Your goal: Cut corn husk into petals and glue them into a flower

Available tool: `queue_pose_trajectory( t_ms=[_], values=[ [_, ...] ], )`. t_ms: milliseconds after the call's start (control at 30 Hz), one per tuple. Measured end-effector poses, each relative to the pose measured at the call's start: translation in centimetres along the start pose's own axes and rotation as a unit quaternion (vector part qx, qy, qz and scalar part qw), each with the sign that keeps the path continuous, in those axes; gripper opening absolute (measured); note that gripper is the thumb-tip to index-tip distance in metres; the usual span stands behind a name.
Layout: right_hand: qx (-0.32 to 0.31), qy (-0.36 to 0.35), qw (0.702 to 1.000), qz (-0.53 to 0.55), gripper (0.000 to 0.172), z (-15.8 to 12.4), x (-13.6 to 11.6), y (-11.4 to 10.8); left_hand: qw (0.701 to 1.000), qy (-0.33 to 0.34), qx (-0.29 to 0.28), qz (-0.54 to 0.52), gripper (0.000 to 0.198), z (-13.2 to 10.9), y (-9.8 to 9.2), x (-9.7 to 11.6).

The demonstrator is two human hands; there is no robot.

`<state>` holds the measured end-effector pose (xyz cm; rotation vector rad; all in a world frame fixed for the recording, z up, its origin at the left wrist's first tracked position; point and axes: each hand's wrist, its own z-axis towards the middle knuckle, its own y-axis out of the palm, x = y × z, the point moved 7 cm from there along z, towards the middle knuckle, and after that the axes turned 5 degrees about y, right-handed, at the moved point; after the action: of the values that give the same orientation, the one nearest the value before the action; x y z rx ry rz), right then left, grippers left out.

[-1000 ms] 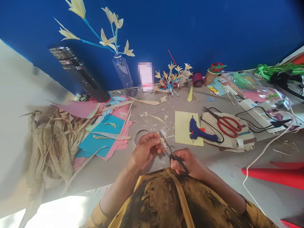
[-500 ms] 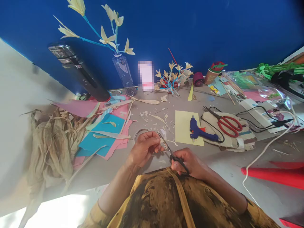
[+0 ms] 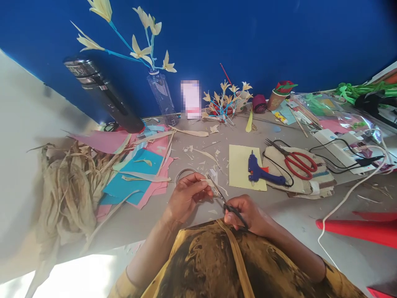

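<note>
My right hand (image 3: 245,212) is closed round the black handles of a pair of scissors (image 3: 220,193), whose blades point up and to the left. Pinched in my left hand (image 3: 192,190) is a small pale piece of dried husk (image 3: 209,182), lying beside the scissor blades near their tips. Whether the blades touch it I cannot tell. Just behind my left hand a round ring (image 3: 182,172), perhaps a tape roll, is partly hidden. Pale offcuts (image 3: 214,155) are scattered on the table beyond both hands.
A blue glue gun (image 3: 259,169) rests on yellow paper; red-handled scissors (image 3: 300,164) lie on folded cloth. Dried husks (image 3: 66,194) and coloured paper (image 3: 130,176) cover the left. Behind stand a black flask (image 3: 105,95), a bottle of flowers (image 3: 163,97) and a small flower bunch (image 3: 225,103).
The pale piece now shows more clearly between my left fingers, close to the blades. Both hands have shifted only slightly.
</note>
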<state>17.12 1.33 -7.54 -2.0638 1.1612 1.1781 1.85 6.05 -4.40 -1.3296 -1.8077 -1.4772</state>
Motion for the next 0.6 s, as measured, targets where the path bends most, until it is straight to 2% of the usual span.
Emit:
queue_pose_trajectory(
  t_ms=[300, 600],
  values=[
    [0.003, 0.029, 1.000, 0.000, 0.049, -0.35, -0.27, 0.12, 1.000, 0.000, -0.008, 0.011, 0.017, 0.12, -0.09, 0.03],
    [-0.005, 0.021, 1.000, -0.005, 0.051, -0.39, -0.21, 0.35, 0.999, 0.004, -0.019, 0.041, 0.013, 0.30, -0.23, 0.60]
  ],
)
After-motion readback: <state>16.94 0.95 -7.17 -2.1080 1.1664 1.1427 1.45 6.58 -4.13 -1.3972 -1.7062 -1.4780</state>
